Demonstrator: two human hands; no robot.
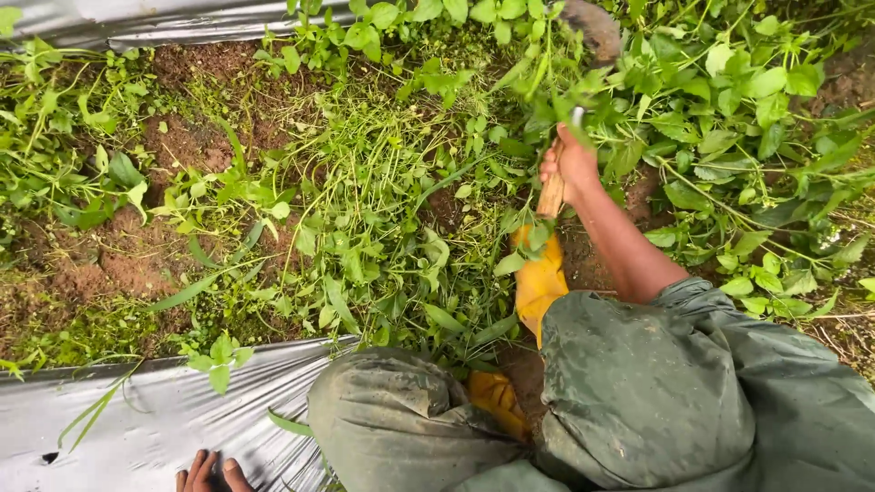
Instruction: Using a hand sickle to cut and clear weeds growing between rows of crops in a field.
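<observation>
Left hand: you are resting your left hand [208,474] at the bottom edge, fingers spread flat on the silver plastic sheet [137,428]; it is gripping nothing

Clothing: your knees, in a muddy green rain suit [656,392], are filling the lower right, with a yellow boot [540,282] showing between them, leaves lying across its toe

Near sheet: the silver mulch film is running along the lower left, a few grass blades leaning over its rim

Progress, done: judging by the ground, patches of bare brown soil [118,264] are already showing on the left of the strip, so some clearing seems done there

Progress, left: most of the strip is looking uncleared; the weeds [365,200] are standing thick in the middle and thicker on the right

Right hand: you are closing your right hand [570,164] around the wooden handle [551,193] of a hand tool, arm stretched forward past the boot

Tool: pale wood below your fist, a short grey metal neck above it; the working end is going into the foliage and I cannot tell its shape

Weeds' look: thin pale stems tangling low in the middle, broad bright leaves massing right of the tool

Far edge: a second strip of silver film [137,23] is lying along the top left
</observation>
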